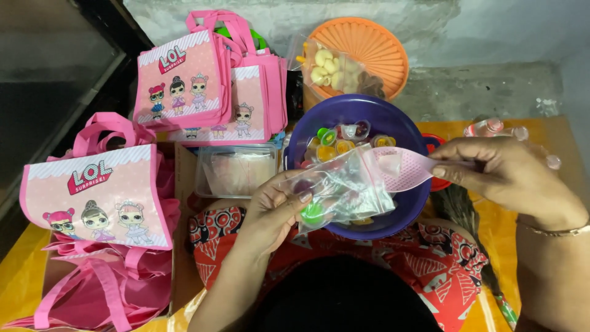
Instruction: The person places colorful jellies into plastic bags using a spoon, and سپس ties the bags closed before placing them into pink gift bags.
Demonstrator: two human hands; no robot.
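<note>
My left hand (278,206) grips a small clear plastic bag (341,184) with a few coloured jelly cups inside, one of them green (312,212). My right hand (501,169) pinches the handle of a pink perforated scoop (402,167), whose blade reaches into the bag's mouth. Both are held over a purple bowl (405,117) on my lap, filled with several small jelly cups (335,144) in mixed colours.
Pink cartoon-doll tote bags stand at the left (101,193) and back (184,80). A clear lidded box (236,169) sits beside the bowl. Behind are an orange round lid (375,43) and a snack bag (329,64). Small bottles (491,127) lie right on the yellow mat (18,264).
</note>
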